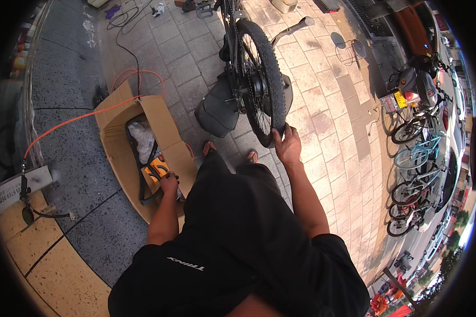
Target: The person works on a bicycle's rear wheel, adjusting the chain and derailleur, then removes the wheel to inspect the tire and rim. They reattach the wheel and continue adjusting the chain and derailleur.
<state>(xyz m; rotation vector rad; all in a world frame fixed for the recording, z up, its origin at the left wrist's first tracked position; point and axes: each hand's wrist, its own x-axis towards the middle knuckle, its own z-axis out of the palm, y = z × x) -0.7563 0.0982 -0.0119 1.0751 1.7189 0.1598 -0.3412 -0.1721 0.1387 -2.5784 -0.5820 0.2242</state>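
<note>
My right hand (287, 146) grips the near edge of a knobby black bicycle tyre (274, 79), thumb on one side and fingers on the other. The tyre is on a bicycle wheel with a dark hub (256, 84), still mounted in the frame (230, 31). To the left, my left hand (169, 183) reaches into an open cardboard box (111, 145) with curled fingers. It is beside a yellow-orange package (157, 168) and dark curved pieces; what it holds is hidden. Clear plastic wrap (141, 138) and a black strip, possibly a tyre, also lie in the box.
An orange hose (63, 126) runs over the box to a black inflator gauge (26, 211) on the left ledge. A black bag-like object (217, 108) sits beneath the wheel. Parked bicycles (415, 158) and a scooter (420, 87) line the right side. A black cable (129, 45) lies at the far left.
</note>
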